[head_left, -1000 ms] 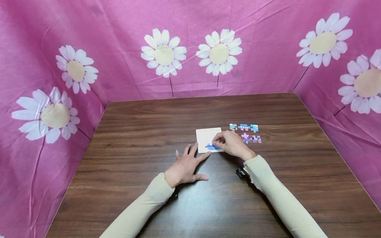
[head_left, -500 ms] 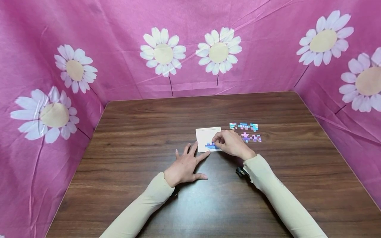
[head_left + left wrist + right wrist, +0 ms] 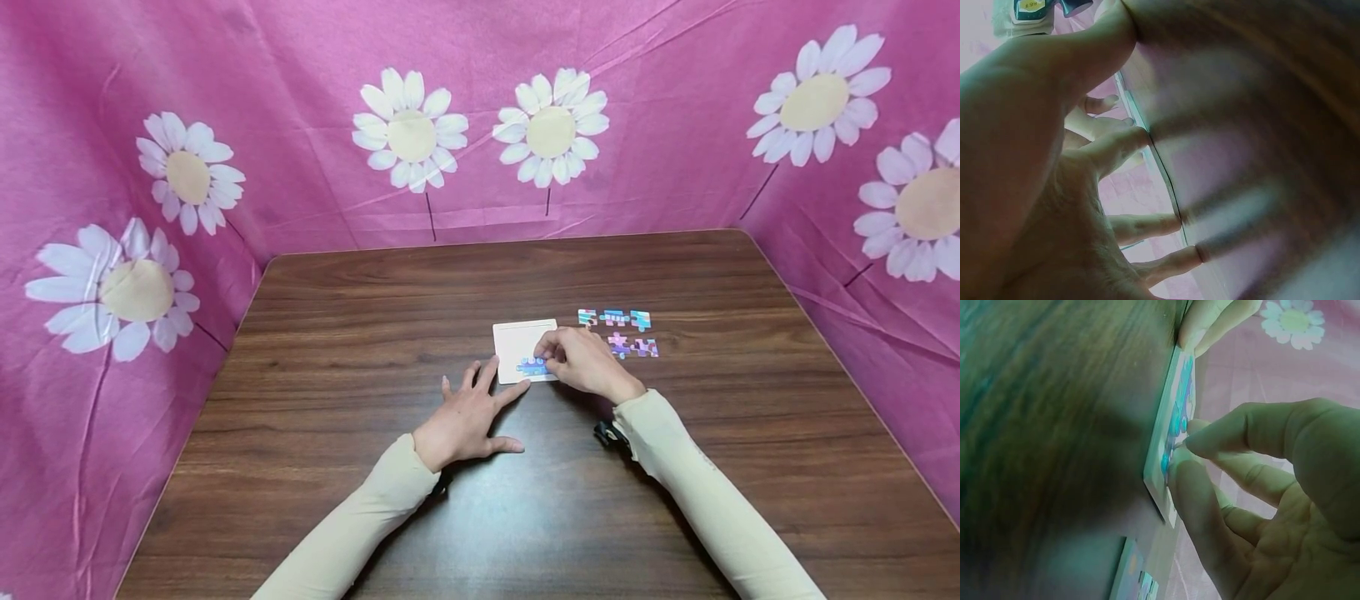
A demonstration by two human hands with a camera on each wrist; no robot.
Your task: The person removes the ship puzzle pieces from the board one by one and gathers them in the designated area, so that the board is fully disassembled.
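Observation:
A small white puzzle board [image 3: 516, 337] lies on the table, with blue puzzle pieces [image 3: 529, 368] along its near edge. My left hand [image 3: 465, 423] rests with fingers spread, its fingertips at the board's left and near edges. Over the right part of the board, my right hand [image 3: 588, 364] pinches a puzzle piece between thumb and index finger. That piece is mostly hidden by the fingertips. In the right wrist view the thumb [image 3: 1194, 494] and index finger meet right at the board's surface, beside the blue pieces [image 3: 1180, 412].
To the right of the board lie loose puzzle pieces in two rows, the far row with a middle piece [image 3: 615, 318], the near row with a pink-purple piece [image 3: 618, 345]. The brown wooden table [image 3: 360, 333] is backed by a pink daisy-print cloth [image 3: 480, 208].
Both hands stay in nearly the same place. The right fingertips shift only slightly at the blue pieces, whose upper part now shows a row of pale round shapes.

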